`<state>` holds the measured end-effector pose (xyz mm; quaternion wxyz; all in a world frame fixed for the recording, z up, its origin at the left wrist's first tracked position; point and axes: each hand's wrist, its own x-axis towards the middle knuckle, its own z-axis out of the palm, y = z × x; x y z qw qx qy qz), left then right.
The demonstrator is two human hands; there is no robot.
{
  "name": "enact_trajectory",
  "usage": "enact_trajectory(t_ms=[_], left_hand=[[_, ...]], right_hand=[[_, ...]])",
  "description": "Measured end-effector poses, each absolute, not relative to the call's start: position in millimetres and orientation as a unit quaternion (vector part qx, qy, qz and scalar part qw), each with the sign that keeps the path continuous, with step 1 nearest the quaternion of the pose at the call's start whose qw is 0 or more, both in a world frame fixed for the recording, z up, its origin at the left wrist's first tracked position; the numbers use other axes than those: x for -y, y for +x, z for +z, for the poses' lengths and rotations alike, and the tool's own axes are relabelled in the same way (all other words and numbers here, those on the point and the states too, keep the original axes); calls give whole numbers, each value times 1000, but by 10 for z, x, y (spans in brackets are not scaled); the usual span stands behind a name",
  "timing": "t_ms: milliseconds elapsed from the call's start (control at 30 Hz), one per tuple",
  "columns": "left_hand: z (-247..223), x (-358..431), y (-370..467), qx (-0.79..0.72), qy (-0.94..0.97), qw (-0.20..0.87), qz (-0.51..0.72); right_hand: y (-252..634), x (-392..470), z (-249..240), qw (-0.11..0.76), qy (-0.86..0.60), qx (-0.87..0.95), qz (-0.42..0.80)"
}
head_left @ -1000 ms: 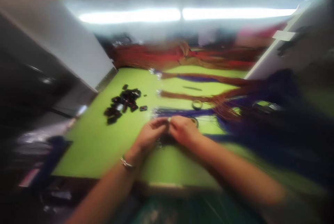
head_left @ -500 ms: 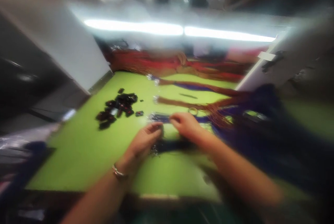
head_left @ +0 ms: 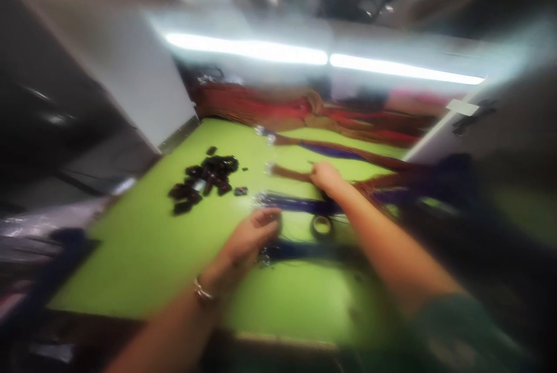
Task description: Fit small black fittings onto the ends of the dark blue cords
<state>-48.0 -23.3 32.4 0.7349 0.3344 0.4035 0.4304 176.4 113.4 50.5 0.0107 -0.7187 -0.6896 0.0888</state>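
My left hand [head_left: 255, 234] is closed in a pinch over the green table, between two blue wire bundles; what it holds is too small to make out. Reaching farther back, my right hand [head_left: 328, 178] has its fingers bent down at a brown wire bundle [head_left: 289, 173]; its fingertips are blurred and their grip is unclear. Just below the right wrist a roll of black tape [head_left: 322, 225] lies on the table. One blue bundle [head_left: 296, 203] is behind my left hand, and another blue bundle [head_left: 300, 250] lies nearer to me.
Black connectors [head_left: 209, 178] are piled on the green table [head_left: 152, 257] at the left. Another brown and blue bundle [head_left: 339, 149] lies farther back, before a heap of red and brown wires [head_left: 261, 103]. White side panels [head_left: 143, 94] flank the table, with lit tubes [head_left: 248, 48] behind.
My right hand has moved back and away from my left hand, onto the brown bundle. The tape roll is now nearer me. The whole view has shifted slightly; my left hand keeps its pinch.
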Motion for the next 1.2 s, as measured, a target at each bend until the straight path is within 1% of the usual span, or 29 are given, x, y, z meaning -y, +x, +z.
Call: enact_trajectory(t_ms=[233, 433, 500, 567, 667, 733, 967, 1067, 1200], left_hand=[[298, 215, -490, -406, 340, 736, 422], [283, 221, -483, -410, 353, 726, 424], [286, 224, -480, -410, 355, 724, 426], [296, 228, -476, -409, 356, 724, 427], [330, 245, -467, -406, 359, 721, 431], [361, 262, -458, -405, 365, 716, 435], [367, 275, -453, -397, 419, 675, 460], [334, 260, -464, -384, 440, 668, 461], [327, 264, -461, -372, 433, 680, 460]], right_hand=[[1901, -1128, 501, 45, -709, 702, 52], [1871, -1020, 574, 53, -704, 708, 21], [1900, -970, 615, 74, -698, 712, 8], [1945, -921, 653, 116, -693, 711, 3], [1976, -851, 715, 182, -678, 711, 28], [1922, -790, 775, 212, -651, 727, 51], [1344, -399, 985, 278, -508, 803, 138], [1223, -218, 947, 296, -490, 801, 176], [1271, -1, 837, 328, -483, 783, 216]])
